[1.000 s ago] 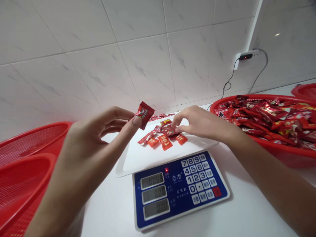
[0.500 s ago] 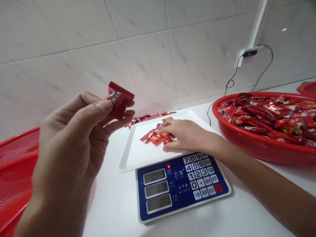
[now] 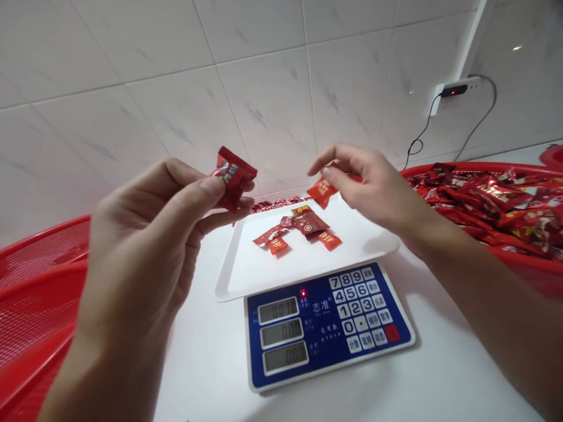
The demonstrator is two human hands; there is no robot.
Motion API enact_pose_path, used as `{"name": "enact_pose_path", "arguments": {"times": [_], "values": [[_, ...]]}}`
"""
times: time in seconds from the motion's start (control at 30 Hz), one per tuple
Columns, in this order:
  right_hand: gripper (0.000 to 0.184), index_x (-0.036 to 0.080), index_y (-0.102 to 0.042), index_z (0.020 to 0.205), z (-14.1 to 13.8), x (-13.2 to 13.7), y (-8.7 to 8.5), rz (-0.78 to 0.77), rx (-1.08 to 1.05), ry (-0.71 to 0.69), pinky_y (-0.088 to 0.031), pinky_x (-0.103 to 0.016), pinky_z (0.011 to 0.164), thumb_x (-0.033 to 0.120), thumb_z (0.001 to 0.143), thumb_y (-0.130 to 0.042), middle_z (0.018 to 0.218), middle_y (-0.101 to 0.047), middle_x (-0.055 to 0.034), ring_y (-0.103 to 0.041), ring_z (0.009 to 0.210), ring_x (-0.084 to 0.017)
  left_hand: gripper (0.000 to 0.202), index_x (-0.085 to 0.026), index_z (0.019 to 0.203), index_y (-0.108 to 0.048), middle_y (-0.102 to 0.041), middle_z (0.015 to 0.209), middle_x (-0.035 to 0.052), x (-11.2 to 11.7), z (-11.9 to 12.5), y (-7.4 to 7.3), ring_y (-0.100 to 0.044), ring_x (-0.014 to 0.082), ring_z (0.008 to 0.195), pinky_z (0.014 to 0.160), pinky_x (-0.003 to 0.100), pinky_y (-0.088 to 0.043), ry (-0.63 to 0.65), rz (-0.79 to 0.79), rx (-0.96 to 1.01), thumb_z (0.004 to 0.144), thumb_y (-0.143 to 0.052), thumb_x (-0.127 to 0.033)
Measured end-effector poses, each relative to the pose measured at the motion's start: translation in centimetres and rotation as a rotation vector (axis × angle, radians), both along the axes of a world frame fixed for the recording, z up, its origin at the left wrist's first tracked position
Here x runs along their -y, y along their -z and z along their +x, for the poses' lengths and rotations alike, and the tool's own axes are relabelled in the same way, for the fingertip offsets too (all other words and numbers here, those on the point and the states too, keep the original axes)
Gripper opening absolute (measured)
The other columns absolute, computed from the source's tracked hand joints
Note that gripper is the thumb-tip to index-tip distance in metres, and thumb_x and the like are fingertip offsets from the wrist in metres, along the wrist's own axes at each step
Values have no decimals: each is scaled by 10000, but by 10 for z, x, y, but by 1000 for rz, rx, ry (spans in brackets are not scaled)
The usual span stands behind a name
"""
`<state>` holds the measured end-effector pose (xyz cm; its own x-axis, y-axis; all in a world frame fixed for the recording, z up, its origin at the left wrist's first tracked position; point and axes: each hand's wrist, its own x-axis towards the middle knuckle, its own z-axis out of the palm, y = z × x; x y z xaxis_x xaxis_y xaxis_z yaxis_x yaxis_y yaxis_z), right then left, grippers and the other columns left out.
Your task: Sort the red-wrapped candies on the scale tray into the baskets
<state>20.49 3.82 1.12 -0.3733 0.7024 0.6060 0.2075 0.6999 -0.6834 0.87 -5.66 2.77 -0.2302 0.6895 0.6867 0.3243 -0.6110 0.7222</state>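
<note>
Between thumb and fingers, my left hand pinches a dark red wrapped candy in front of the tiled wall. My right hand is closed on an orange-red wrapped candy, held up over the scale's white tray. On that tray lie several wrapped candies, among them a brown-red packet and smaller orange-red ones. The blue scale panel with its keys and three displays faces me below the tray.
A red basket heaped with wrapped candies stands on the right. More red baskets are at the left edge. Behind the tray, a row of red wrapped candies lies along the wall. A cable runs from the wall socket.
My right hand has risen from the tray with an orange-red candy. The candies it covered now show. My left hand keeps its candy and appears slightly further right.
</note>
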Motion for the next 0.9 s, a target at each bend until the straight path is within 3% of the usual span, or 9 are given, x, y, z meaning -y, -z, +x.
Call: {"name": "enact_pose_path", "arguments": {"times": [0.1, 0.17, 0.23, 0.4, 0.6, 0.9], "values": [[226, 167, -658, 1057, 6, 2, -5, -292, -18, -212, -281, -213, 464, 298, 965, -498, 569, -438, 52, -353, 459, -62, 62, -173, 820, -735, -742, 832, 38, 1, 2, 3, -702, 146, 759, 693, 200, -591, 12, -145, -146, 834, -707, -227], [309, 170, -659, 1053, 5, 5, -5, -412, 23, -394, -274, -205, 437, 432, 949, -531, 579, -469, 45, -374, 456, -60, 93, -198, 856, -747, -740, 831, 29, 1, 5, 5, -696, 146, 769, 665, 186, -572, 43, -224, -279, 844, -709, -282], [362, 173, -658, 988, 2, 9, -4, -445, 28, -476, -292, -202, 430, 516, 899, -584, 634, -556, 20, -434, 487, -66, 128, -209, 836, -741, -736, 793, 21, 2, 8, 7, -696, 156, 746, 621, 193, -559, 54, -257, -394, 854, -695, -327], [283, 191, -612, 863, -5, 15, -1, -433, -46, -494, -359, -200, 455, 450, 814, -715, 781, -679, -16, -546, 583, -92, 133, -231, 796, -728, -720, 737, -5, 5, 14, 7, -672, 150, 671, 538, 193, -516, -28, -231, -564, 844, -695, -351], [260, 187, -607, 833, -4, 15, -2, -423, -28, -479, -383, -203, 458, 414, 804, -730, 750, -673, -19, -582, 607, -110, 90, -249, 778, -718, -676, 679, -38, 6, 16, 8, -637, 120, 621, 576, 183, -520, -36, -203, -588, 834, -700, -316], [287, 196, -603, 816, -4, 16, -3, -394, 13, -405, -410, -215, 465, 447, 789, -739, 734, -657, -21, -593, 614, -124, 135, -242, 778, -710, -687, 698, -9, 4, 18, 9, -643, 150, 621, 602, 238, -548, -32, -213, -589, 836, -691, -362]]}}
